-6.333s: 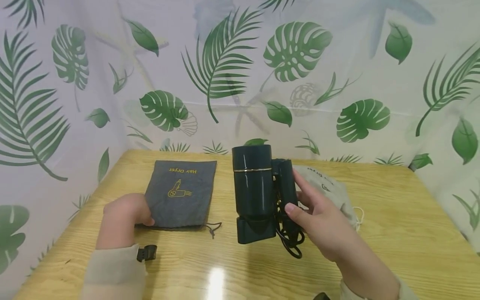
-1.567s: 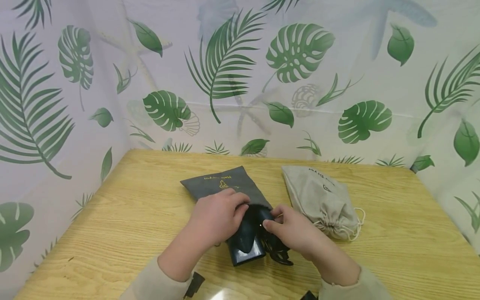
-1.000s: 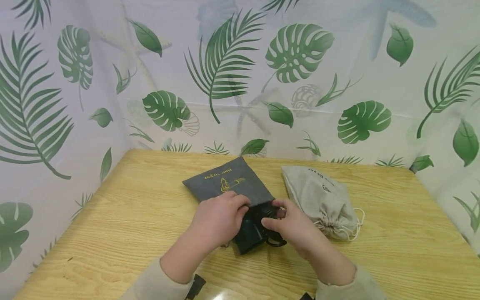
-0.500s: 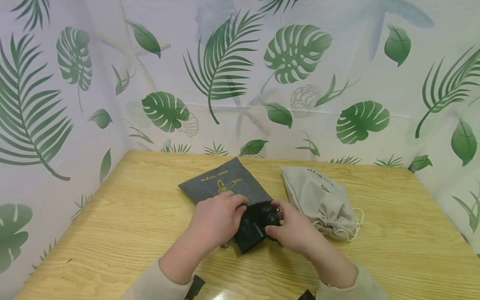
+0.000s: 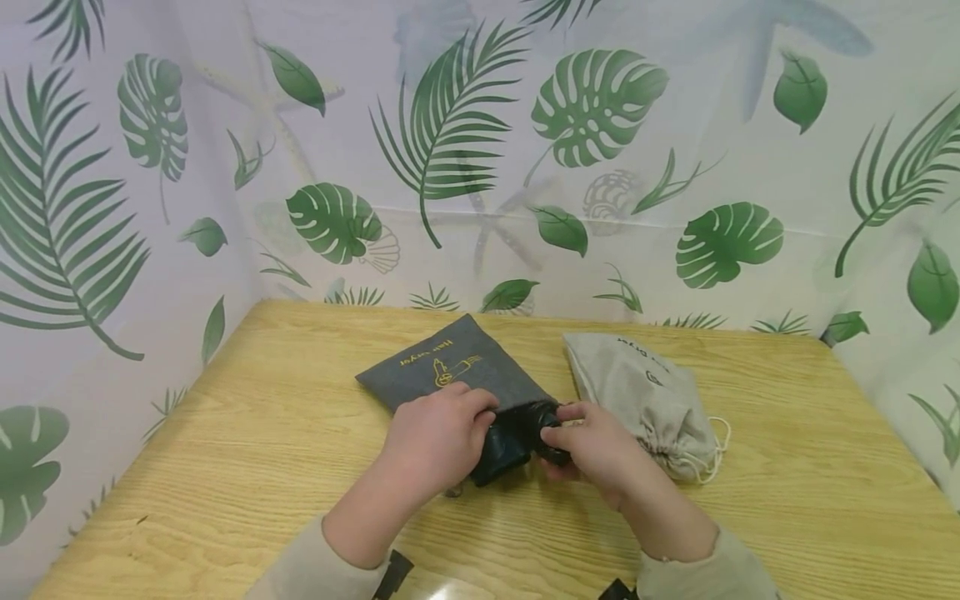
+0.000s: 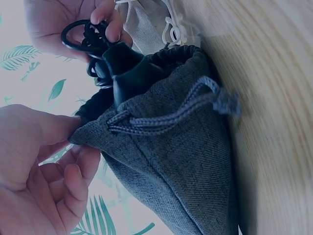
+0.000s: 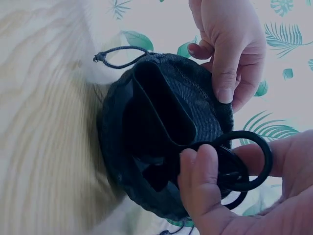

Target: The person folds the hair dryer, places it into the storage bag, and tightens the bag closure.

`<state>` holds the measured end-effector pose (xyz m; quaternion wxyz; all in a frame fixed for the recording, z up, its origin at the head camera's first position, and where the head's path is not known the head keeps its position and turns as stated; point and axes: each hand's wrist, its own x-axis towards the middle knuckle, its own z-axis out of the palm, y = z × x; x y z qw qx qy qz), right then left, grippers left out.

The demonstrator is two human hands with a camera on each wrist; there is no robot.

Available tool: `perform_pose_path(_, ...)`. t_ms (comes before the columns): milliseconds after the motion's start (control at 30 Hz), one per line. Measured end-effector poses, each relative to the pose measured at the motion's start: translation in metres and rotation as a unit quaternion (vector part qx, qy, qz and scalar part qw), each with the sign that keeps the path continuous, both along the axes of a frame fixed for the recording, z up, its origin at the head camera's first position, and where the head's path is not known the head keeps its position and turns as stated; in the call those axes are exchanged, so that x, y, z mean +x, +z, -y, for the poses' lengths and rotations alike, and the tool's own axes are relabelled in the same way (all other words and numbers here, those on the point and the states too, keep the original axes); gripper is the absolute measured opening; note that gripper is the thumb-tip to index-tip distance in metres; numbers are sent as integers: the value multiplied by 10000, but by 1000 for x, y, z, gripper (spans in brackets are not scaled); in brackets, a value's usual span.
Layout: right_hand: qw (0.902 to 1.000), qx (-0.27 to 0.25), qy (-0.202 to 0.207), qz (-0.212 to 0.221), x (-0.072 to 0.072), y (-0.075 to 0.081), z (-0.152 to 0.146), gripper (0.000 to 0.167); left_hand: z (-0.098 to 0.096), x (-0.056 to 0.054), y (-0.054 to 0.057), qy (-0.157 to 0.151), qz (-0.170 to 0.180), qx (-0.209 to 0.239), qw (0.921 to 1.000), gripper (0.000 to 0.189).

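A dark grey drawstring pouch (image 5: 457, 362) with a yellow "Hair Dryer" print lies on the table, its mouth toward me. Inside the mouth sits a dark hair dryer (image 5: 501, 454), with its flat nozzle (image 7: 164, 103) still poking out in the right wrist view. My left hand (image 5: 438, 433) pinches the upper rim of the pouch between thumb and fingers. With my right hand (image 5: 600, 446) I grip the dryer's coiled black cord (image 6: 90, 41) at the right side of the mouth. Most of the dryer's body is hidden in the cloth.
A beige drawstring pouch (image 5: 645, 392) with a similar print lies to the right, close to my right hand, its neck gathered. The wooden table (image 5: 262, 467) meets a leaf-patterned cloth backdrop (image 5: 480, 150) at the back and left.
The hair dryer, first held up in my right hand, has gone into the grey pouch, nozzle end outward. The pouch moved right and turned; my right hand shifted from handle to cord.
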<state>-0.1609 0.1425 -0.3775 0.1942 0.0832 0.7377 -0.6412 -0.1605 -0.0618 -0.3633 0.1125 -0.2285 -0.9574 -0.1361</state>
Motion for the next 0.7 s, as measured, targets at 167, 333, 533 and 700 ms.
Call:
perform_pose_path(167,9988,-452,-179,31,-2,-1,-1,40,-1,0,-1,42,11,48,10000,18)
perform_pose_path(333,9955,-890,-327,13,-2,-5,1,38,-1,0,-1,59,9,146,9999,18)
perform_pose_path(533,9918,-1230,-316,135,-4,-6,4,36,0,0,0,6,-173,257,9995,17)
perform_pose_path(700,9891,-1407,-381,218,-2,-3,5,42,0,0,0,-99,-341,420,9985,15)
